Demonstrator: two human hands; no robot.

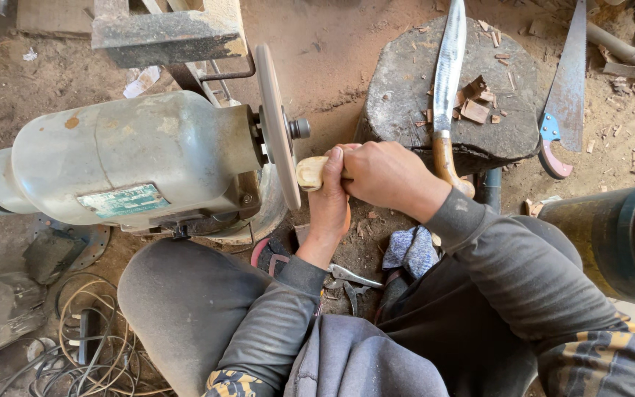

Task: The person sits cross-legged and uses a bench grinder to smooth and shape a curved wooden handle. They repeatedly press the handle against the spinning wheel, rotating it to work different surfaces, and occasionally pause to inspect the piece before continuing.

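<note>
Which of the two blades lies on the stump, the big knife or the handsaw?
The big knife, wooden handle toward the hands, lies across the stump among wood chips. The handsaw, with its blue and red handle, lies beside the stump.

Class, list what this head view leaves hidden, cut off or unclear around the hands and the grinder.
- Wood piece: only its rounded end shows; the left hand and right hand cover the rest.
- Wheel: seen edge-on, so its contact with the wood is unclear.
- Pliers: partly under the left sleeve.
- Saw: tip cut off by the top edge.
- Bucket: cut off by the right edge.
</note>
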